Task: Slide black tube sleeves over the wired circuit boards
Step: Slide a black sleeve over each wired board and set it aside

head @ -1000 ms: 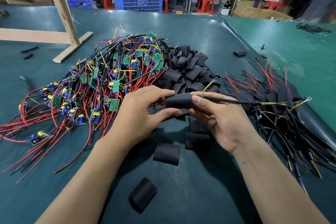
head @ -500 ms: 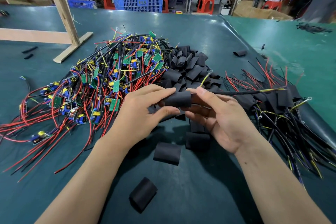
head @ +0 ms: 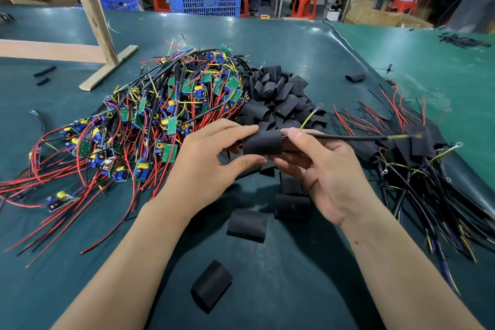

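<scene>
Above green table (head: 294,43), both hands – left hand (head: 209,166), right hand (head: 321,169) – pinching black sleeve (head: 263,142)

1. Table cover (head: 267,43): dark teal-green, plain.
2. Tube sleeve (head: 262,143) held between the hands: matte black; loose sleeves (head: 278,94) piled behind, same black.
3. Circuit boards (head: 171,126): green, with blue and yellow parts.
4. Wires (head: 67,169) on the left heap: mostly red, some black and yellow.
5. Right bundle (head: 417,185): black leads, yellow tips, red strands.
6. Crate (head: 203,1): bright blue.
7. Stools (head: 304,5): orange-red.
8. Wooden frame (head: 88,5): pale tan.
</scene>
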Action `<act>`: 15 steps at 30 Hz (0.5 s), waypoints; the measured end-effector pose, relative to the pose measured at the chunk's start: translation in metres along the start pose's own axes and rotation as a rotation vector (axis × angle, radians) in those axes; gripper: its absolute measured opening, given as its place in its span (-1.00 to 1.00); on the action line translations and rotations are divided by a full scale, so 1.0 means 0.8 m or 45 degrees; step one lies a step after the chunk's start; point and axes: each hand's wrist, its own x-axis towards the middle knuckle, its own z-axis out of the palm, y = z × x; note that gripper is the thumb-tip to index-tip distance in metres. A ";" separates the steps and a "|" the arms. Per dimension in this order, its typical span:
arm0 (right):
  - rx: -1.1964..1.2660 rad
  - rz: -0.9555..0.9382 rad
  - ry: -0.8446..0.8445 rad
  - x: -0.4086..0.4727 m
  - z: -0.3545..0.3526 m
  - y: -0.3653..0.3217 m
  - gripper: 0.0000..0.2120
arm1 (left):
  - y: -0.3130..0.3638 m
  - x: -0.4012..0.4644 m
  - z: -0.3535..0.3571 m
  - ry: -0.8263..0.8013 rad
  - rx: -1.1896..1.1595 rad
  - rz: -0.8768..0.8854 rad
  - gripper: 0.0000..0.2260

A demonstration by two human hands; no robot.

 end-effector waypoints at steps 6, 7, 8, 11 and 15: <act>-0.271 0.076 -0.104 -0.001 -0.005 0.006 -0.88 | -0.005 -0.003 0.001 -0.044 0.022 0.067 -0.59; -0.324 0.049 -0.061 -0.001 -0.004 0.007 -0.91 | -0.007 -0.003 0.001 -0.033 0.053 0.074 -0.56; -0.338 0.000 -0.006 0.000 -0.004 0.006 -0.91 | -0.008 -0.003 0.001 -0.005 0.114 0.096 -0.52; -0.174 -0.216 0.229 0.004 -0.007 -0.005 -0.84 | -0.010 -0.001 -0.001 0.272 0.318 0.254 -0.58; 0.222 -0.354 0.652 0.013 -0.032 -0.031 -0.86 | -0.012 -0.001 0.001 0.481 0.332 0.293 -0.77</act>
